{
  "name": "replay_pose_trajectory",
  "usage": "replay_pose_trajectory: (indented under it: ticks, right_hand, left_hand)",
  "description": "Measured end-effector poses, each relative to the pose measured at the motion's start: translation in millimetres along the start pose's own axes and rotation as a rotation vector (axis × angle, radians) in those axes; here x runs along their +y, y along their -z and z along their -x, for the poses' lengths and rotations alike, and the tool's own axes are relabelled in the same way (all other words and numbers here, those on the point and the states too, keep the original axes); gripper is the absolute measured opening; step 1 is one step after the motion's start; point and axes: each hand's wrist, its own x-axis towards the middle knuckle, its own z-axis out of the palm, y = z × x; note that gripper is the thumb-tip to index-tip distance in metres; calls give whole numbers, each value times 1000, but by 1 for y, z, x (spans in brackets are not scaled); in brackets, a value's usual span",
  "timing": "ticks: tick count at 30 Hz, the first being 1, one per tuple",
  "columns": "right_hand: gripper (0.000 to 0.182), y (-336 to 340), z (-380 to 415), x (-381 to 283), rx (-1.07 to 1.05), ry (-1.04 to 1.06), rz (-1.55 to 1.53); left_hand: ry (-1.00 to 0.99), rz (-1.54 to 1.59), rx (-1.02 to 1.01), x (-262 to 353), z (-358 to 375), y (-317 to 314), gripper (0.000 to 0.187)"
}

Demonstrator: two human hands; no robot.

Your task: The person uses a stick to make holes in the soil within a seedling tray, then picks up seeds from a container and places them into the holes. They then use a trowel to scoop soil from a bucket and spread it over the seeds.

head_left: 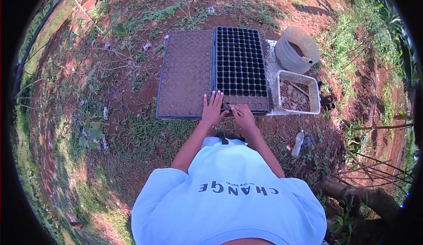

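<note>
Two seedling trays lie side by side in front of me. Brown soil fills the left tray (185, 68); the right tray (240, 60) has mostly bare black cells, with soil in the rows nearest me. My left hand (213, 108) rests palm down, fingers spread, over the edge where the trays meet. Beside it, over the near end of the right tray, my right hand (242, 115) has its fingers curled round a small thin tool (238, 112). Something small and dark lies between the two hands, too small to make out.
Right of the trays, a white board (271, 60) lies under a rectangular tub (318, 96) of brown material with a stick in it. A round translucent bucket (288, 57) stands behind. Nearer me on the right are a plastic bottle (298, 143) and a thick branch (352, 192).
</note>
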Motion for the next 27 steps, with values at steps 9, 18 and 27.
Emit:
replay_pose_trajectory:
  ticks: [9,18,27]
  right_hand:
    - [23,2,0,-1,9,-8,30]
    - [24,6,4,-3,-11,-79,-52]
    - [24,-2,2,3,0,0,-46]
  left_hand:
    - [10,-18,-4,1,0,-1,90]
    - [15,-14,9,1,-1,-2,89]
    - [26,-26,-6,2,-1,-1,89]
